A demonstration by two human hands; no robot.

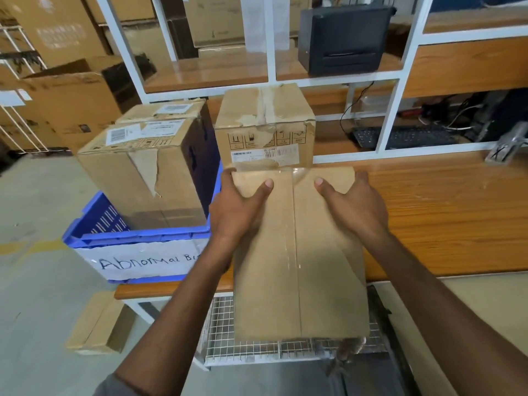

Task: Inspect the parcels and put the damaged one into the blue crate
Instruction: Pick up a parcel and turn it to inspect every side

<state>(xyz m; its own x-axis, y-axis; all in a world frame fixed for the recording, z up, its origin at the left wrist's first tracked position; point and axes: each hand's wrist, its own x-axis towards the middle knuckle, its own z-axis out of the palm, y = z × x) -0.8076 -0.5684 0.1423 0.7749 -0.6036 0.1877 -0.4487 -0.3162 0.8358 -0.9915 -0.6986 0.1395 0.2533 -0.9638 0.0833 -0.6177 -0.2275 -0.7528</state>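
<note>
I hold a plain brown cardboard parcel [300,252] with a clear tape seam down its middle, over the front edge of the wooden table [443,218]. My left hand [240,207] grips its far left corner and my right hand [354,207] grips its far right corner, thumbs on top. Behind it on the table stands a second parcel [265,124] with torn tape and labels. The blue crate [137,238], labelled "Abnormal Bin", sits at the left end of the table. In the crate is a parcel [148,167] with peeling tape, and another parcel [171,110] shows behind it.
A white shelf frame [271,52] rises behind the table, holding a black printer [343,38] and a keyboard [405,135]. A wire mesh basket [257,344] hangs under the table front. A flat cardboard box [97,324] lies on the floor at left. Large cartons [63,95] are stacked at far left.
</note>
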